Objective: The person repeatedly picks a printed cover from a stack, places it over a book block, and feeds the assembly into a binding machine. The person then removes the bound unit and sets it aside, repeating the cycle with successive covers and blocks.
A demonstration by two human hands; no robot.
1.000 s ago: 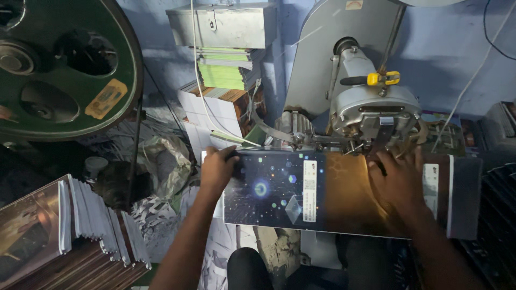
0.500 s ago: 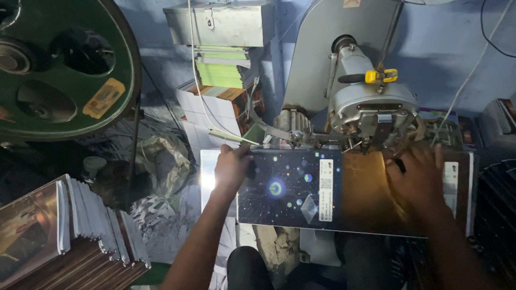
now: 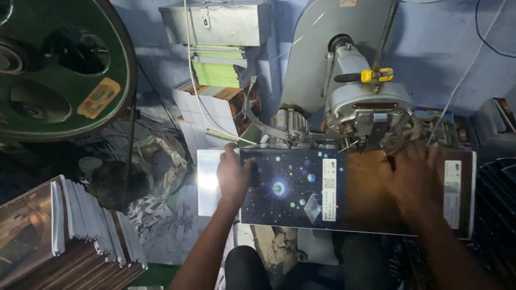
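Observation:
An opened booklet cover (image 3: 301, 188), dark with a starry pattern on its left half and brown on its right half, lies flat under the head of a grey stitching machine (image 3: 371, 113). My left hand (image 3: 234, 174) grips the cover's left edge, thumb on top. Flat on the brown right half rests my right hand (image 3: 411, 177), fingers spread, just below the machine's head. The cover's far edge sits under the machine's metal parts.
A large green flywheel (image 3: 59, 64) fills the upper left. Stacked booklets (image 3: 70, 231) lie at the lower left, more green and white stacks (image 3: 217, 72) stand behind the machine. Crumpled paper scraps (image 3: 156, 161) lie left of the work surface. Dark stacks (image 3: 497, 204) sit at the right.
The cover has slid to the right under the machine head, and both hands moved right with it.

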